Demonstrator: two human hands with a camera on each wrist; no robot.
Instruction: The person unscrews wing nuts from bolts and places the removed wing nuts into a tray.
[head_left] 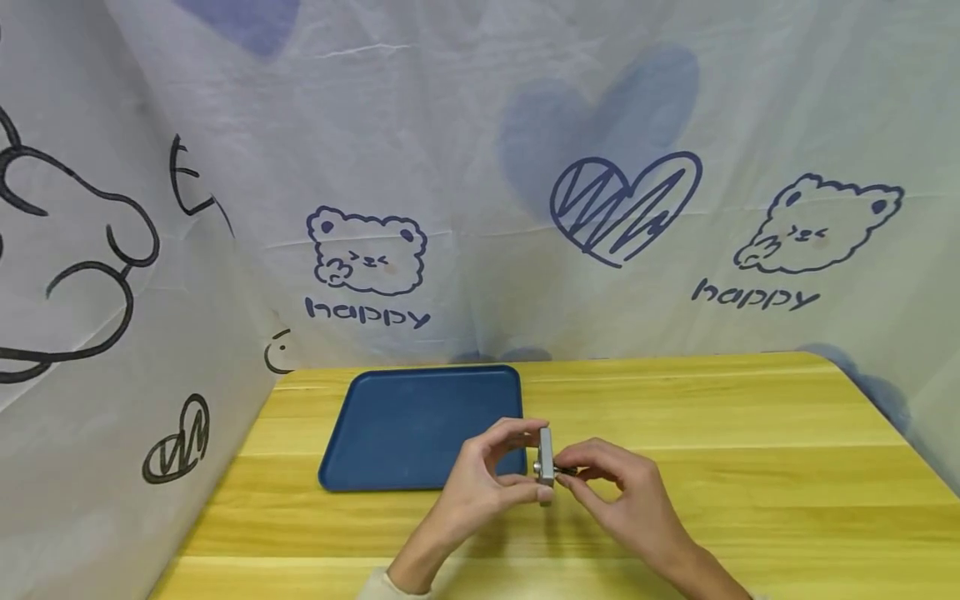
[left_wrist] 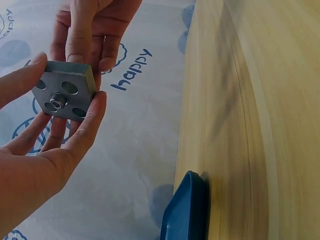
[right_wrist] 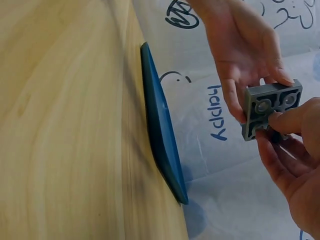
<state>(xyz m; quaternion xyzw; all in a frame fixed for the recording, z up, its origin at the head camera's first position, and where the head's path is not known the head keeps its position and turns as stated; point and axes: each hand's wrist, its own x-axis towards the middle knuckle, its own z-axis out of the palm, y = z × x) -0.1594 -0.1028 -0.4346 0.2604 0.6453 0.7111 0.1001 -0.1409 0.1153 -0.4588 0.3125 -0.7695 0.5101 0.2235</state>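
Observation:
My left hand [head_left: 480,479] grips a square grey metal plate [head_left: 546,458] by its edges and holds it upright above the table. In the left wrist view the plate [left_wrist: 56,75] shows several round holes and a bolt [left_wrist: 58,101] with a socket head at its centre. On the plate's other side, my right hand [head_left: 630,496] pinches a small dark piece [head_left: 566,471] at the middle. The recessed back of the plate [right_wrist: 272,90] faces the right wrist view, where right-hand fingers cover most of the dark piece, so its shape is hidden.
A blue tray [head_left: 427,425] lies on the yellow wood-grain table [head_left: 712,433], behind and left of the hands. White cloth [head_left: 480,167] printed with bears and hearts hangs behind the table and along its left side.

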